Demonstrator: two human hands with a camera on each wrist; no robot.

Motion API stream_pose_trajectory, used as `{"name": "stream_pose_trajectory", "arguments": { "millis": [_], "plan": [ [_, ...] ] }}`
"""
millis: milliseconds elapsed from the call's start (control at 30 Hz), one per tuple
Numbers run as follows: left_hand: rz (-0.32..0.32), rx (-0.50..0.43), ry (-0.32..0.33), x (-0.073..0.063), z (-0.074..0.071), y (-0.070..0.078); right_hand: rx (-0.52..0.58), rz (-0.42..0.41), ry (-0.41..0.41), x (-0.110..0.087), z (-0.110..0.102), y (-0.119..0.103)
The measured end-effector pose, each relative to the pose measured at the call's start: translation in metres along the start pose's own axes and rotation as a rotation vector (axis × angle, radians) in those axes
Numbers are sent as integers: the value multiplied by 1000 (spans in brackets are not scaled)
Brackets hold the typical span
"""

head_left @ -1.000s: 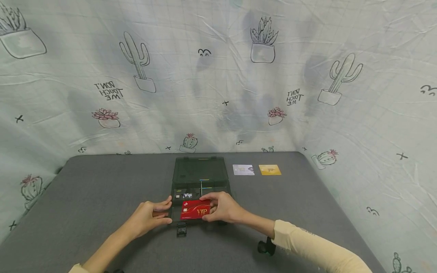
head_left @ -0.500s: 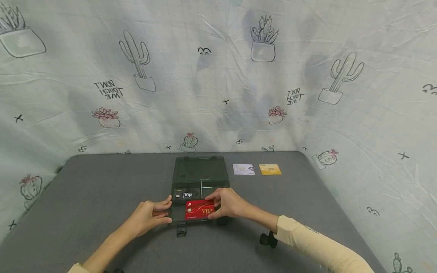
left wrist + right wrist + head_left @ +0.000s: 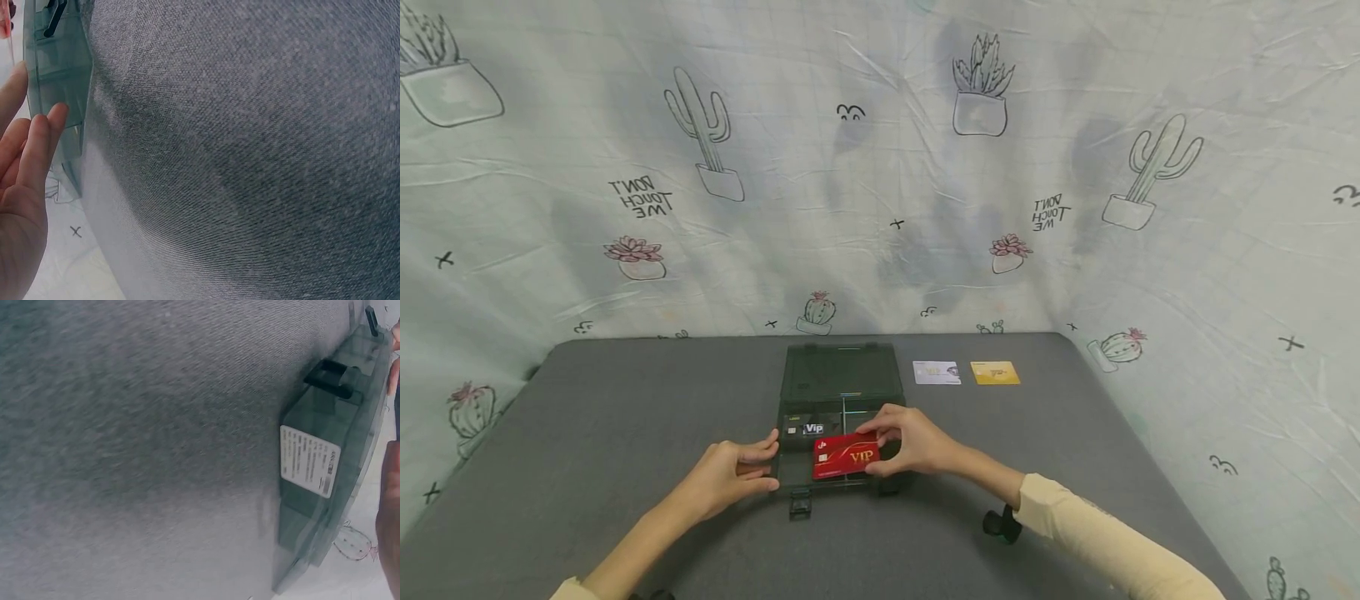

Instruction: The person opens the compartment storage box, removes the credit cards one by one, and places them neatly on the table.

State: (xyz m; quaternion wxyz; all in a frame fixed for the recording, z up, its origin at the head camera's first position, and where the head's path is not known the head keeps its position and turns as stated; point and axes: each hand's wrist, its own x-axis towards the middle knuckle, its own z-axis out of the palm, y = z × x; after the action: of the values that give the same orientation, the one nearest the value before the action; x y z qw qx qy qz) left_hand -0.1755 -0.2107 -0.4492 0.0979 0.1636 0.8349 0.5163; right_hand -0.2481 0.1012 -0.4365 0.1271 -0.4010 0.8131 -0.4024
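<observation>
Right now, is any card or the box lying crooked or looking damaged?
Only the red VIP card sits askew: the right hand pinches it tilted over the open dark box, not flat in a compartment. The left hand touches the box's left wall. Nothing looks damaged or spilled.

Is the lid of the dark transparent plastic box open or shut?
Open. The lid of the dark transparent plastic box lies folded back toward the wall, leaving the compartments uncovered: a black VIP card lies inside.
</observation>
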Motion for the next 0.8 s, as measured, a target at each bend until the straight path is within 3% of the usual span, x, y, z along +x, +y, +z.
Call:
{"name": "stream_pose_trajectory", "arguments": {
  "millis": [300, 567, 800],
  "plan": [
    [5, -5, -9, 1, -2, -2, 128, -92, -22, -12, -8, 11],
    [3, 5, -13, 1, -5, -2, 275, -43, 32, -25, -19, 17],
    [-5, -5, -20, 4, -7, -2, 276, -37, 66, -32, -28, 21]
  ]
}}
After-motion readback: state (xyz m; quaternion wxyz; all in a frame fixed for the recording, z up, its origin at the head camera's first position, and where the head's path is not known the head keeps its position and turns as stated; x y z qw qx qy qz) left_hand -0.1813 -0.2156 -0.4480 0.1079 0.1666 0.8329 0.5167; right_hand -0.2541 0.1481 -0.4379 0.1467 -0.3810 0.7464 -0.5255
